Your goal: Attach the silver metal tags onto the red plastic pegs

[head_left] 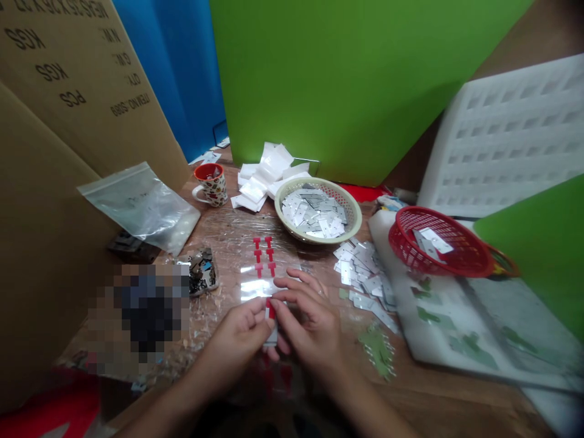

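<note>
My left hand point(241, 336) and my right hand point(305, 316) meet at the near middle of the table, fingers pinched together on a small red piece point(271, 311) with a white part below it. Just beyond them, several small red T-shaped pieces point(264, 254) lie in two short rows on a clear plastic sheet point(228, 243). A cream basket point(349, 208) full of small silvery packets stands behind the rows. More silvery packets point(362, 274) lie loose to the right of my right hand.
A red basket point(456, 255) sits at the right on a white foam sheet point(438, 340). A patterned mug point(212, 185), white packets point(264, 173), a clear bag point(141, 207) and cardboard boxes point(59, 121) stand left and behind. Green panels point(347, 85) wall the back.
</note>
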### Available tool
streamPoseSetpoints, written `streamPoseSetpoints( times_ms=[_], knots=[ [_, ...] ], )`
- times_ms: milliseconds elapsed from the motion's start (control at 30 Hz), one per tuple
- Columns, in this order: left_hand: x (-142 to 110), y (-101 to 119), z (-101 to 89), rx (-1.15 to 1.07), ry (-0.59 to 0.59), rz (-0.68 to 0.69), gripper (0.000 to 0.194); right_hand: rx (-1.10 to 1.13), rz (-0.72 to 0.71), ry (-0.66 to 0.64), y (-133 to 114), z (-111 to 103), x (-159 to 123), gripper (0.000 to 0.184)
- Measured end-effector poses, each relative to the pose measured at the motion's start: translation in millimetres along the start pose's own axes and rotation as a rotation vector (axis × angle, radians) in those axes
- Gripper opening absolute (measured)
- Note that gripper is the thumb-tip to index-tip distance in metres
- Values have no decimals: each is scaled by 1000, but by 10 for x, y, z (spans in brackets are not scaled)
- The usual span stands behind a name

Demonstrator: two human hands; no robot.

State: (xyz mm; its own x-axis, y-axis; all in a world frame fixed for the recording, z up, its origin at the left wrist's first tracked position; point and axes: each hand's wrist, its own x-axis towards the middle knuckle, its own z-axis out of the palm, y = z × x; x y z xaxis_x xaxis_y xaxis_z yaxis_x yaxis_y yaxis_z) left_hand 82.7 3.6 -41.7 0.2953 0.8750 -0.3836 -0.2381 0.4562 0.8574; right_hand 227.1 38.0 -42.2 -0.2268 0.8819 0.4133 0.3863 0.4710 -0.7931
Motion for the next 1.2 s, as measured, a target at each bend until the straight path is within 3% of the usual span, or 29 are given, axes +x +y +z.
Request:
streamPoseSetpoints(
  times_ms=[367, 667, 733, 800, 967, 1033, 1200],
  knots=[
    [2, 13, 15, 44, 19, 17, 31, -69, -40, 7, 10, 3, -11, 10],
    [-17, -6, 5, 30, 63, 14, 31, -274, -286, 37, -52, -79, 47, 16],
    [-19, 15, -28, 32, 34, 15, 31, -274, -282, 28, -34, -80, 41, 18],
    [-21, 55, -61, 30, -1, 5, 32, -178, -182, -10, 3, -71, 21, 19],
    [-18, 101, -101, 80, -49, -27, 33, 270, 302, -132, 81, -47, -18, 38],
    [-12, 61, -104, 122, -86, -38, 32, 373, 418, -159, 69, -42, -22, 44],
    [42, -32, -101, 241, -117, -66, 34, 719, 657, -235, 21, -37, -43, 33]
  ],
)
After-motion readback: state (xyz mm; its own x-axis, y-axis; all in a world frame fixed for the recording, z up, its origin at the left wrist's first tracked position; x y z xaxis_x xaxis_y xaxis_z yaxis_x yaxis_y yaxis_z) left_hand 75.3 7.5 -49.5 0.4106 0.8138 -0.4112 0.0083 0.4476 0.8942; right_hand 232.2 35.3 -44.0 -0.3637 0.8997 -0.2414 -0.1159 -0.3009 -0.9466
